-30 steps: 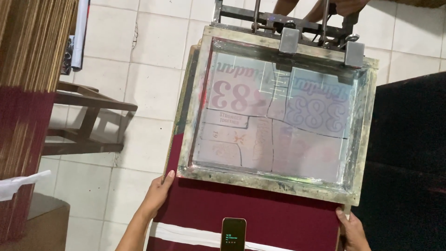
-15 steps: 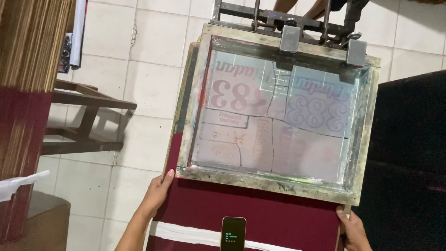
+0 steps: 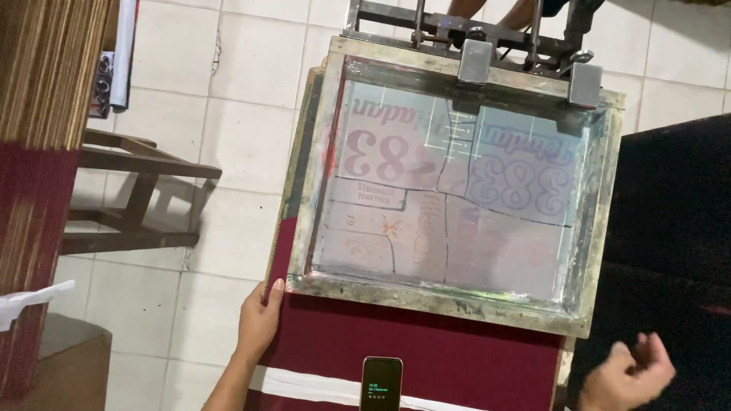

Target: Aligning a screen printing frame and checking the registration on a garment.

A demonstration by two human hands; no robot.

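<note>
A wooden-framed printing screen with pale stencil shapes on its mesh lies clamped over a maroon cloth on a narrow board. My left hand rests flat on the cloth's left edge, just below the frame's near left corner, fingers together. At the lower right, my right hand hovers off the cloth beside the frame's near right corner, fingers loosely curled and holding nothing. A white stripe crosses the cloth near me.
A phone with a lit screen lies on the cloth at the bottom edge. A metal clamp holds the frame's far side. A wooden bench stands left on the tiled floor. Dark cloth is piled right. Stacked boards fill the far left.
My right hand has lifted off the cloth's right edge and moved slightly right, fingers curling. My left hand stays on the left edge. The frame has not moved.
</note>
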